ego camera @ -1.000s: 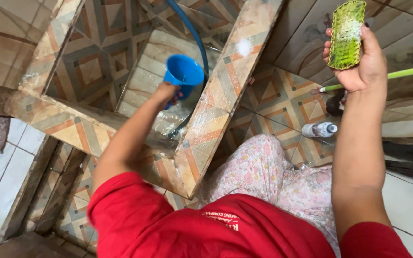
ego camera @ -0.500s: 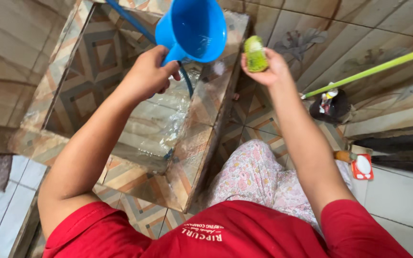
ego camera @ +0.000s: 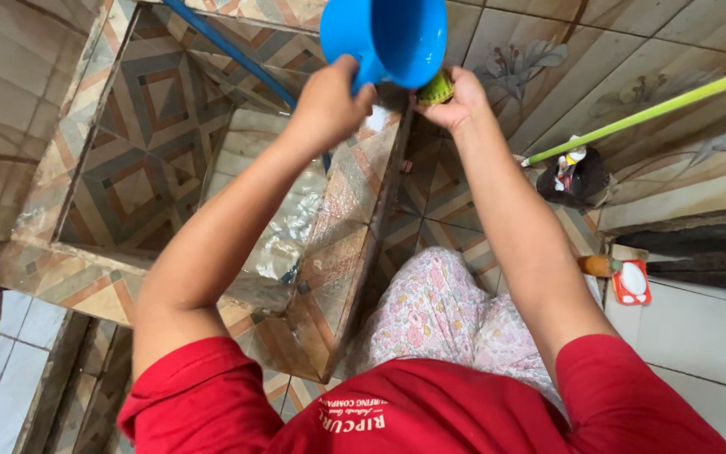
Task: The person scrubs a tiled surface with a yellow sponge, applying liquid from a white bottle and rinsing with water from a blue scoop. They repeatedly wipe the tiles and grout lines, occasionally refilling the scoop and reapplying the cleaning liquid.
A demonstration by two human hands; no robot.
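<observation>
My left hand (ego camera: pixel 328 101) grips the handle of a blue plastic scoop (ego camera: pixel 388 38) and holds it raised and tipped over the far rim of a tiled water tank (ego camera: pixel 338 252). Directly under the scoop, my right hand (ego camera: pixel 457 99) is closed around a green scrub sponge (ego camera: pixel 435 87), most of which is hidden by the fingers and the scoop. Both hands are close together above the tank's corner. Water fills the lower part of the tank.
A blue hose (ego camera: pixel 228 50) runs into the tank. A lime-green pole (ego camera: pixel 649 109) leans along the tiled floor at right, above a dark bag (ego camera: pixel 577 176). A red and white object (ego camera: pixel 632 282) and an orange-capped item (ego camera: pixel 597 266) lie near the white tiles.
My left hand lifted the scoop out of the tank and carried it right. My right hand brought the sponge down and left, under the scoop, turning it edge-on.
</observation>
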